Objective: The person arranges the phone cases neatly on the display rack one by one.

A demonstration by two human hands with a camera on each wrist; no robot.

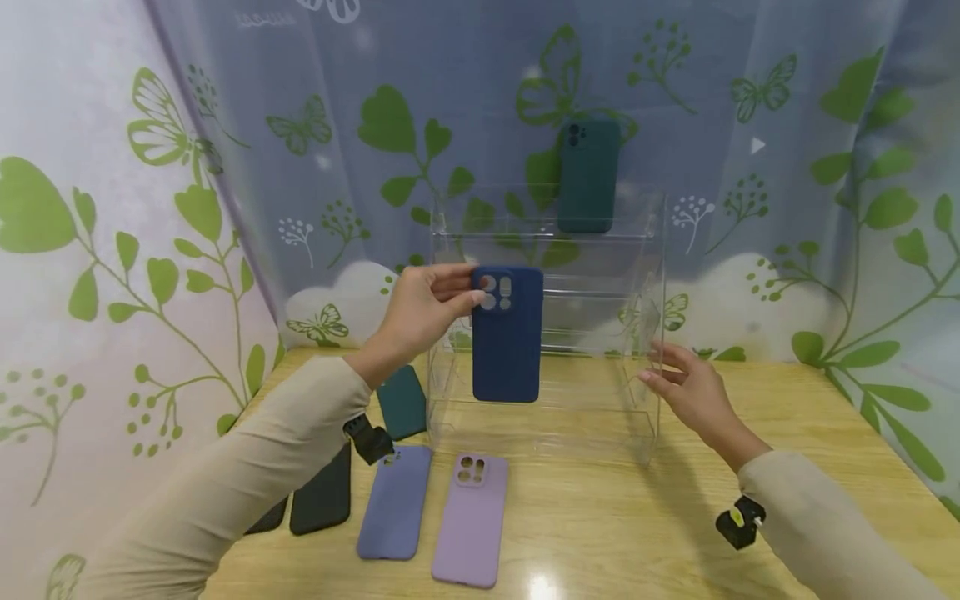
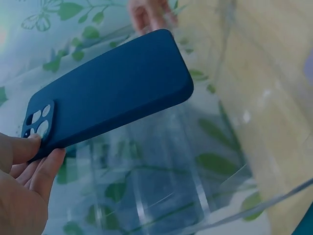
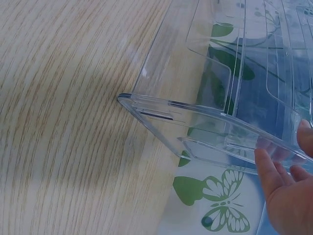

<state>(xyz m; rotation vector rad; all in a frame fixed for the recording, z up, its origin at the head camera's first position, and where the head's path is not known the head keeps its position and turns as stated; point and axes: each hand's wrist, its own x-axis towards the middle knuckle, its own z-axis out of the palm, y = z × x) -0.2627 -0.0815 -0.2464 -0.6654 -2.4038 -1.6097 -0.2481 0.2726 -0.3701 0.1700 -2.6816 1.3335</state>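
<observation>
A dark blue phone case (image 1: 510, 354) is pinched by my left hand (image 1: 427, 304) at its upper left corner, by the camera cutouts. It hangs upright in front of a clear tiered display stand (image 1: 442, 425). In the left wrist view the same phone case (image 2: 112, 83) is gripped between thumb and fingers at its camera end. My right hand (image 1: 693, 396) is at the right side of the stand, and in the right wrist view its fingers (image 3: 268, 171) touch the clear side panel (image 3: 205, 110). A dark green phone case (image 1: 588, 183) stands on the stand's top tier.
On the wooden table (image 1: 600, 517) lie a pink-purple phone case (image 1: 471, 525), a lavender one (image 1: 393, 508), a teal one (image 1: 402, 404) beside the stand, and black ones (image 1: 322, 500) under my left forearm. A patterned curtain (image 1: 465, 50) hangs behind.
</observation>
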